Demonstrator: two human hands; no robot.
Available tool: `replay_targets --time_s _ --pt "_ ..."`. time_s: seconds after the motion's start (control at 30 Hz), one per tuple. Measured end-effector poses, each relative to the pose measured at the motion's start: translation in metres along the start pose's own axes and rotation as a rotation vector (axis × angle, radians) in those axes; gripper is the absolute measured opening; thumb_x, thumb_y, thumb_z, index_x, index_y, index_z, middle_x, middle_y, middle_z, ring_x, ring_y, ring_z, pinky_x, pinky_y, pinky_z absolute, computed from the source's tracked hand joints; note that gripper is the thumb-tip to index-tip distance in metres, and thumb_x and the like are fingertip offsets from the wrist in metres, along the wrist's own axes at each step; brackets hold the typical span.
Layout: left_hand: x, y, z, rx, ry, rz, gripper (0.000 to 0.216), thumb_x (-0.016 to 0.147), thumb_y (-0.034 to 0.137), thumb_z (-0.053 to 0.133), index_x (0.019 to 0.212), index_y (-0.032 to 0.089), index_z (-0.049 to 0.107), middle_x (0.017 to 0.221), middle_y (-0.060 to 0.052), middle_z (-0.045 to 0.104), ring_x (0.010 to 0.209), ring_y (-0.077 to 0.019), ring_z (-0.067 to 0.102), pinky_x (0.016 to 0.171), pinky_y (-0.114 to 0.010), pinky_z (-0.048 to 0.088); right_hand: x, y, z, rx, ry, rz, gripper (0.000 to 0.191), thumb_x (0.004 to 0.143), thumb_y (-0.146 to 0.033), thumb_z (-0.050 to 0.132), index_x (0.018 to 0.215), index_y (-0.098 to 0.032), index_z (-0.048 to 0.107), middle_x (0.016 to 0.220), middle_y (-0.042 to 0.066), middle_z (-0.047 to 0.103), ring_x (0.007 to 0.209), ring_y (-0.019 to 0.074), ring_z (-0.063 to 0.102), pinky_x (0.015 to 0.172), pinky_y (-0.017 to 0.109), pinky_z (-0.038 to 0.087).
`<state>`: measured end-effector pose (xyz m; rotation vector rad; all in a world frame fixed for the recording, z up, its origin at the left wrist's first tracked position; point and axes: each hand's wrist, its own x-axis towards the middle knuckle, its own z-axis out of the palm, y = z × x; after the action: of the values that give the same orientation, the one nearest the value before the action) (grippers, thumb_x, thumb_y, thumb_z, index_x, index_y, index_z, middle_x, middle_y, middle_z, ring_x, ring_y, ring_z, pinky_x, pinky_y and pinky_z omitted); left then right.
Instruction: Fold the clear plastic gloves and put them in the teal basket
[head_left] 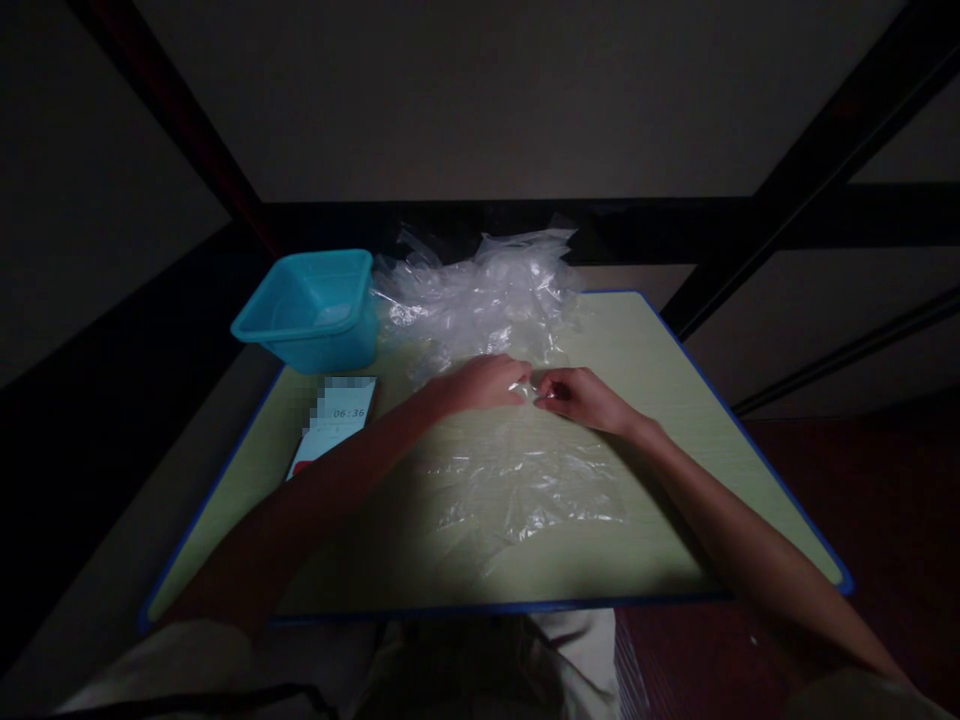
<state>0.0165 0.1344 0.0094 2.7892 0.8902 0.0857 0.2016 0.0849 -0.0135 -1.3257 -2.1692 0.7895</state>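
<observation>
A clear plastic bag [532, 490] lies spread on the table in front of me, its upper part reaching up to my fingers. My left hand [491, 382] is closed in a pinch on the bag's upper edge. Close beside it on the right, my right hand [581, 397] also pinches the thin film, with fingers curled. A small shiny fold of plastic shows between the two hands. Just beyond them sits a loose heap of crumpled clear plastic bags [487, 295].
A blue plastic basin [315, 345] stands at the table's back left corner. Nearer me, a phone [337, 425] with a lit screen lies partly behind my left forearm. The pale table [652, 340] has a blue edge, with a wall behind it.
</observation>
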Motion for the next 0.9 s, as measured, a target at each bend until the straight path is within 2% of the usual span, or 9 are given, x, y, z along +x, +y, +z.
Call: replay_targets --time_s 0.13,0.27,0.37,0.43,0.53,0.6,0.73,0.9 --pt "-0.011 -0.001 -0.006 0.035 0.027 -0.075 0.015 0.076 0.018 0.06 0.09 0.017 0.064 0.087 -0.005 0.065 0.08 -0.0198 0.058 0.064 -0.026 0.037 0.0 0.0 0.003 -0.045 0.035 0.019 0.015 0.076 -0.025 0.053 0.064 -0.018 0.049 0.057 -0.003 0.048 0.052 0.0098 0.041 0.053 0.024 0.032" --pt "-0.029 0.006 -0.011 0.016 0.109 -0.14 0.007 0.076 0.016 0.058 0.081 0.017 0.063 0.08 -0.005 0.063 0.077 -0.0198 0.058 0.064 -0.027 0.037 0.0 -0.001 0.005 -0.103 0.085 0.024 0.012 0.076 -0.025 0.055 0.066 -0.018 0.05 0.058 -0.002 0.049 0.052 0.0109 0.042 0.052 0.024 0.032" --pt "-0.04 0.013 -0.007 -0.036 0.181 -0.187 0.007 0.075 0.012 0.059 0.069 0.017 0.06 0.068 -0.001 0.059 0.069 -0.0168 0.056 0.061 -0.025 0.036 -0.004 -0.006 0.002 -0.159 0.159 0.002 0.008 0.076 -0.024 0.057 0.078 -0.017 0.055 0.071 0.003 0.055 0.062 0.015 0.047 0.058 0.027 0.036" --pt "-0.045 0.016 -0.001 -0.083 0.248 -0.222 0.012 0.075 0.011 0.058 0.065 0.017 0.057 0.064 0.0 0.056 0.065 -0.0153 0.054 0.059 -0.025 0.035 -0.009 -0.011 0.0 -0.214 0.174 -0.096 0.01 0.081 -0.025 0.053 0.084 -0.016 0.057 0.081 0.007 0.056 0.071 0.018 0.05 0.065 0.03 0.039" --pt "-0.047 0.019 0.012 -0.163 0.372 -0.276 0.015 0.079 0.012 0.054 0.065 0.017 0.055 0.063 0.001 0.054 0.062 -0.014 0.051 0.059 -0.024 0.036 -0.017 -0.017 0.002 -0.365 0.069 -0.322 0.028 0.093 -0.029 0.038 0.088 -0.015 0.062 0.081 0.009 0.059 0.075 0.0196 0.054 0.067 0.032 0.043" --pt "-0.047 0.021 0.022 -0.222 0.446 -0.303 0.015 0.08 0.012 0.053 0.066 0.017 0.054 0.065 0.001 0.054 0.061 -0.0131 0.051 0.06 -0.024 0.037 -0.022 -0.02 0.006 -0.484 -0.031 -0.395 0.038 0.096 -0.033 0.031 0.097 -0.014 0.063 0.082 0.009 0.061 0.074 0.0199 0.056 0.067 0.033 0.045" --pt "-0.044 0.023 0.039 -0.34 0.542 -0.352 0.014 0.08 0.009 0.052 0.068 0.017 0.052 0.068 0.001 0.054 0.061 -0.0119 0.051 0.058 -0.022 0.038 -0.022 -0.023 0.015 -0.613 -0.133 -0.377 0.047 0.096 -0.042 0.027 0.118 -0.013 0.057 0.086 0.01 0.062 0.075 0.0209 0.059 0.069 0.034 0.046" --pt "-0.041 0.022 0.048 -0.429 0.602 -0.402 0.016 0.08 0.008 0.05 0.067 0.017 0.051 0.067 0.001 0.054 0.061 -0.012 0.052 0.056 -0.021 0.039 -0.02 -0.025 0.016 -0.656 -0.158 -0.333 0.052 0.095 -0.046 0.026 0.124 -0.014 0.054 0.089 0.011 0.062 0.076 0.0217 0.06 0.069 0.035 0.046"
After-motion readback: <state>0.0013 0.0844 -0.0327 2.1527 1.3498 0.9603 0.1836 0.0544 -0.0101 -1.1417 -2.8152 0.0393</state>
